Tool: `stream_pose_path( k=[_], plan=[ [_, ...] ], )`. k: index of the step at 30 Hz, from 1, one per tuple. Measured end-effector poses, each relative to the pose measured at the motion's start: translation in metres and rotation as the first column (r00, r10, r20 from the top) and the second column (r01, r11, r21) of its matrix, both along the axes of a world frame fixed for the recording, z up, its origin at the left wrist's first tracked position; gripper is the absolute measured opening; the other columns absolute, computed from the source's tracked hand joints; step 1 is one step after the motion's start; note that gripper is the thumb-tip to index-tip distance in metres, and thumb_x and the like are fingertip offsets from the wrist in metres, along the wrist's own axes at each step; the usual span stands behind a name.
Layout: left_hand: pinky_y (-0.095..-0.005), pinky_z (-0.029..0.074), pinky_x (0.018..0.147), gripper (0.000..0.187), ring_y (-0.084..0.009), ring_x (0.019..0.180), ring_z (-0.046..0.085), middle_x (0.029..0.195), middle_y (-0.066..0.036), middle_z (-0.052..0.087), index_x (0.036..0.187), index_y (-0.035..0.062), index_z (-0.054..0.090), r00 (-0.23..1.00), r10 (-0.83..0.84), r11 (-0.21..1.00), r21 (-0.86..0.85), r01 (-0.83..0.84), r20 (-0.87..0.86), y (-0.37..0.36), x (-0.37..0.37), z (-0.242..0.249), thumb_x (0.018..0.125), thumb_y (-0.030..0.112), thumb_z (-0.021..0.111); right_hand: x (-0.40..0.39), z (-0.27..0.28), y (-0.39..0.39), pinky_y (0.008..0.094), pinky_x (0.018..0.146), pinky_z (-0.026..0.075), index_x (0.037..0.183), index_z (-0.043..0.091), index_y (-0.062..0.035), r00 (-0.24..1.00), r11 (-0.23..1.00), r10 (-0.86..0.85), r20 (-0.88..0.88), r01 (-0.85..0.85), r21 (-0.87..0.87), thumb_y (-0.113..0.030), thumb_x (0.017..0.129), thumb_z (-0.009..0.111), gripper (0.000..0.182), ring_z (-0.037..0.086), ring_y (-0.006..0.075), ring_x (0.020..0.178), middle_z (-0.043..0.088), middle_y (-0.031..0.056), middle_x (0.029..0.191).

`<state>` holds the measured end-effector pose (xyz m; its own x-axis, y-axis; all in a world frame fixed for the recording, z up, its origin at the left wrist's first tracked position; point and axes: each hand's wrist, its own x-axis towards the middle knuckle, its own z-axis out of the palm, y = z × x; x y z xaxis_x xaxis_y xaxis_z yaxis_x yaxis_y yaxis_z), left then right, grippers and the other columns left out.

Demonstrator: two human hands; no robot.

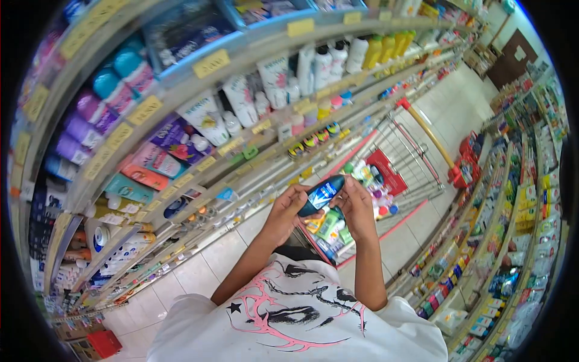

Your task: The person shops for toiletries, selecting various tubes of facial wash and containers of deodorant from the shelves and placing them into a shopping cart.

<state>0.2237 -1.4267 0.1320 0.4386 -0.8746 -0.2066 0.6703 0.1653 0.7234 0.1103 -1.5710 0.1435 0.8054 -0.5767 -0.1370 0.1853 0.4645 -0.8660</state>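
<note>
Both of my hands hold a small dark deodorant bottle [322, 194] with a bright blue label, tilted in front of my chest. My left hand [286, 212] grips its lower left end, while the fingers of my right hand [358, 208] close on its upper right end. Right below the bottle stands a wire shopping cart [416, 158] with red edges. Inside lie several colourful bottles and packs, among them a green pack [327, 225]. My hands and the bottle cover part of this load.
Curved by the lens, a long shelf [241, 45] of bottles and tubes with yellow price tags runs along the left. Another stocked shelf [482, 241] lines the right side. Between them lies a tiled floor [199, 271]. A red box [105, 342] sits at lower left.
</note>
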Motion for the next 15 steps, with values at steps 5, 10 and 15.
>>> stream_pose_path(
  k=[5,10,15],
  plan=[
    [-0.0386,0.055,0.088,0.035,-0.0243,0.101,0.064,0.116,-0.012,0.059,0.117,0.0052,0.047,0.994,0.099,0.993,-0.064,-0.097,0.039,0.027,0.016,0.010,0.097,0.033,0.051,0.033,0.017,0.018,0.0283,0.071,0.049,0.111,0.058,0.0008,0.997,0.998,0.052,0.049,-0.050,-0.039,-0.036,0.100,0.045,0.041,0.059,0.0125,0.077,0.063,0.0052,0.091],
    [-0.0419,0.051,0.093,0.038,-0.0261,0.102,0.064,0.119,-0.011,0.057,0.119,0.0077,0.045,0.982,0.168,0.979,-0.135,-0.156,0.089,0.044,0.027,0.015,0.096,0.036,0.053,0.057,0.033,0.029,0.0265,0.072,0.047,0.106,0.061,0.0001,0.984,0.985,0.162,0.080,-0.156,-0.075,-0.033,0.099,0.050,0.036,0.058,0.0118,0.079,0.061,0.0035,0.086],
    [-0.0454,0.050,0.098,0.040,-0.0227,0.114,0.056,0.121,-0.009,0.054,0.119,0.0068,0.045,0.960,0.247,0.957,-0.192,-0.219,0.132,0.049,0.032,0.016,0.091,0.030,0.063,0.074,0.048,0.037,0.0244,0.073,0.047,0.110,0.057,-0.0012,0.979,0.897,0.203,-0.014,-0.192,-0.399,-0.007,0.085,0.070,0.029,0.056,0.0080,0.082,0.061,0.0008,0.089]
  ],
)
